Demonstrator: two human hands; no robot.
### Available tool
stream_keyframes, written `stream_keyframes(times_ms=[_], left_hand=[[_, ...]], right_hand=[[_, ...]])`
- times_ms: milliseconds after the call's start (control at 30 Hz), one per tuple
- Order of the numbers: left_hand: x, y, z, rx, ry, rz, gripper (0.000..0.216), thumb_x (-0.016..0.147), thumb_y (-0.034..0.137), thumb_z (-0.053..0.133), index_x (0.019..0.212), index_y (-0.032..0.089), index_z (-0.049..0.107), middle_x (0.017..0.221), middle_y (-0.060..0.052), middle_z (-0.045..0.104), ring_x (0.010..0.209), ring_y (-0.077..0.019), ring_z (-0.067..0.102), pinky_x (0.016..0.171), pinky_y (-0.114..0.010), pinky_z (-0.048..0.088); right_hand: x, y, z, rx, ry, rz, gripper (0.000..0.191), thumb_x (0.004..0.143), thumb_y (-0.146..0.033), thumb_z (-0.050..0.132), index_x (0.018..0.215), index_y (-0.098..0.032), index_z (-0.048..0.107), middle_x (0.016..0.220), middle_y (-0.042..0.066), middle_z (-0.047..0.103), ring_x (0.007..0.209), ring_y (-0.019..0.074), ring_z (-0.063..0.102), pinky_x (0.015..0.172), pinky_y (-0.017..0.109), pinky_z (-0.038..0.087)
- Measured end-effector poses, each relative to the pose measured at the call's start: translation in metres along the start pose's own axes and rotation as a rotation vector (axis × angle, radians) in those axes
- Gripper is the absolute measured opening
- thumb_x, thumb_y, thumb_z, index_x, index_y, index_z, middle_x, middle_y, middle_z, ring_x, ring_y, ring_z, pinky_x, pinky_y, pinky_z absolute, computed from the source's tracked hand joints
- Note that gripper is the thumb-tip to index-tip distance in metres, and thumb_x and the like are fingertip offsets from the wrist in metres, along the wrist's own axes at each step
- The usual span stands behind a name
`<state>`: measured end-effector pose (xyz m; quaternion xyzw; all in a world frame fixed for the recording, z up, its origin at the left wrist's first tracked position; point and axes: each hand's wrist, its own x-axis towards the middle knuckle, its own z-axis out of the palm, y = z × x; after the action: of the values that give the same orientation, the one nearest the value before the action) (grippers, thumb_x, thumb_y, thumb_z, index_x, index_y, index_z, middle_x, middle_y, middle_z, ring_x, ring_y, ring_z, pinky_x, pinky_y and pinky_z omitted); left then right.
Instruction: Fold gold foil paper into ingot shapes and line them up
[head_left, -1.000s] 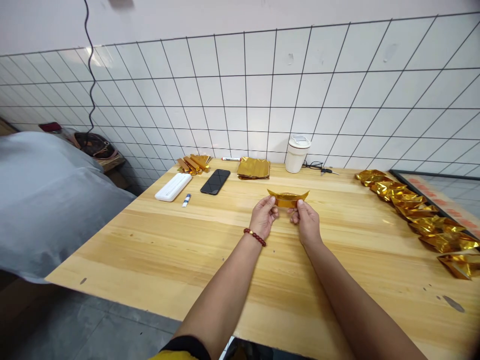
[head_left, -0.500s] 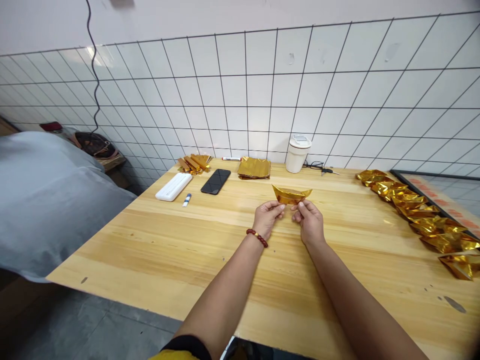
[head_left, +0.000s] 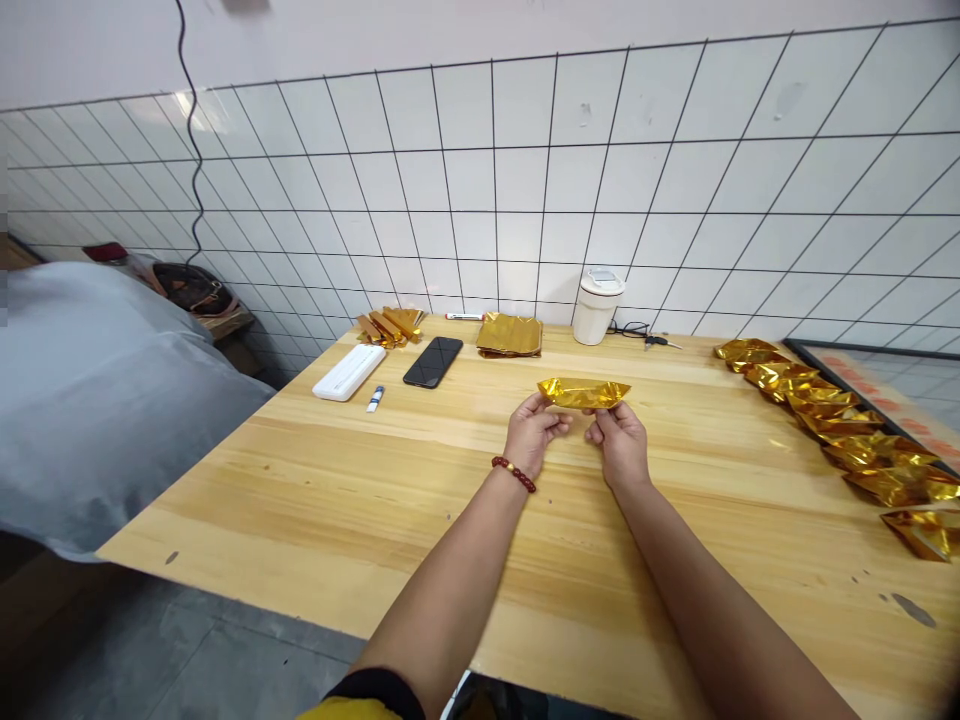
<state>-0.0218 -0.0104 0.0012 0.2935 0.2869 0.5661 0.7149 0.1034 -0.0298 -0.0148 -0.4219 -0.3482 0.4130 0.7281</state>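
Observation:
A folded gold foil paper ingot [head_left: 583, 393], boat-shaped with pointed ends, is held above the middle of the table. My left hand [head_left: 531, 432], with a red bead bracelet on the wrist, grips its left end; some fingers are hidden beneath it. At the lower right side, my right hand [head_left: 621, 440] pinches the same ingot. Several finished gold ingots [head_left: 840, 410] lie in a row along the right side. Toward the back sits a stack of gold foil sheets [head_left: 510, 335], and left of it a bundle of folded gold strips [head_left: 390, 326].
On the wooden table [head_left: 330, 500] lie a white power bank [head_left: 349, 372], a black phone [head_left: 433, 362] and a small glue stick [head_left: 375, 399]. A marker [head_left: 464, 317], a white cup [head_left: 598, 307], glasses [head_left: 630, 328] and keys [head_left: 661, 342] line the back near the tiled wall. A framed panel [head_left: 885, 390] borders the right.
The gold ingot has tilted in my hands and looks wider, its top now facing the camera. My left fingers have shifted along its left end. Objects on the table stay put.

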Motion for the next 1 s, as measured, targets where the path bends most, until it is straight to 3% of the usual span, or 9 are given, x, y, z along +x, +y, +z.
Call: stream_keyframes(times_ms=[100, 233, 333, 467, 600, 667, 800, 1000], left_hand=[[-0.004, 0.003, 0.001, -0.059, -0.088, -0.055, 0.053, 0.050, 0.001, 0.058, 0.100, 0.017, 0.064, 0.096, -0.003, 0.071, 0.073, -0.0142, 0.068, 0.068, -0.026, 0.050], [-0.008, 0.003, 0.003, -0.067, -0.187, -0.128, 0.044, 0.060, 0.009, 0.069, 0.103, 0.016, 0.062, 0.093, -0.007, 0.072, 0.081, -0.0187, 0.070, 0.072, -0.029, 0.053], [-0.006, 0.001, 0.005, -0.062, -0.100, -0.103, 0.041, 0.070, 0.019, 0.074, 0.108, 0.017, 0.061, 0.097, -0.007, 0.071, 0.079, -0.0167, 0.069, 0.069, -0.028, 0.054], [-0.001, -0.001, 0.004, -0.084, 0.042, -0.035, 0.042, 0.075, 0.019, 0.072, 0.115, 0.018, 0.060, 0.096, -0.005, 0.071, 0.075, -0.0145, 0.068, 0.065, -0.026, 0.055], [0.000, -0.001, 0.002, -0.072, 0.108, 0.024, 0.051, 0.076, 0.017, 0.072, 0.125, 0.022, 0.059, 0.101, -0.004, 0.071, 0.076, -0.0126, 0.067, 0.066, -0.024, 0.055], [0.001, -0.002, 0.002, -0.049, 0.113, 0.033, 0.054, 0.076, 0.016, 0.072, 0.127, 0.023, 0.058, 0.103, -0.004, 0.070, 0.077, -0.0127, 0.067, 0.066, -0.024, 0.055], [0.001, -0.005, 0.001, 0.021, 0.095, 0.044, 0.057, 0.076, 0.019, 0.073, 0.131, 0.023, 0.058, 0.105, -0.005, 0.070, 0.079, -0.0136, 0.067, 0.066, -0.024, 0.054], [0.002, -0.006, 0.000, 0.062, 0.066, 0.052, 0.048, 0.085, 0.030, 0.065, 0.132, 0.023, 0.060, 0.112, -0.008, 0.069, 0.079, -0.0150, 0.067, 0.066, -0.026, 0.053]], right_hand=[[0.000, 0.002, 0.000, -0.084, -0.007, -0.047, 0.033, 0.068, -0.046, 0.077, 0.082, -0.021, 0.061, 0.065, -0.005, 0.059, 0.044, 0.0059, 0.038, 0.046, 0.023, 0.038], [-0.001, 0.005, -0.002, -0.176, -0.002, -0.094, 0.025, 0.074, -0.041, 0.068, 0.089, -0.022, 0.063, 0.063, -0.005, 0.055, 0.049, 0.0089, 0.042, 0.047, 0.023, 0.036], [-0.002, 0.007, -0.004, -0.209, 0.018, -0.113, 0.030, 0.072, -0.032, 0.064, 0.101, -0.021, 0.066, 0.074, -0.002, 0.060, 0.055, 0.0105, 0.047, 0.050, 0.024, 0.040], [-0.003, 0.007, -0.005, -0.256, -0.033, -0.085, 0.054, 0.068, -0.022, 0.060, 0.122, -0.021, 0.061, 0.074, -0.003, 0.061, 0.051, 0.0098, 0.044, 0.050, 0.025, 0.041], [-0.006, 0.004, -0.004, -0.256, -0.126, -0.060, 0.069, 0.068, -0.026, 0.069, 0.134, -0.023, 0.052, 0.099, 0.002, 0.066, 0.053, 0.0084, 0.046, 0.051, 0.026, 0.043], [-0.006, 0.002, -0.002, -0.246, -0.141, -0.061, 0.061, 0.074, -0.036, 0.070, 0.131, -0.022, 0.054, 0.092, 0.001, 0.065, 0.054, 0.0091, 0.047, 0.053, 0.026, 0.043], [-0.005, 0.003, -0.001, -0.255, -0.088, -0.050, 0.048, 0.084, -0.054, 0.061, 0.115, -0.017, 0.063, 0.059, -0.005, 0.053, 0.051, 0.0111, 0.046, 0.052, 0.026, 0.042], [-0.005, 0.003, 0.001, -0.233, -0.057, -0.050, 0.050, 0.080, -0.060, 0.064, 0.108, -0.019, 0.065, 0.060, -0.005, 0.054, 0.048, 0.0098, 0.045, 0.049, 0.025, 0.040]])
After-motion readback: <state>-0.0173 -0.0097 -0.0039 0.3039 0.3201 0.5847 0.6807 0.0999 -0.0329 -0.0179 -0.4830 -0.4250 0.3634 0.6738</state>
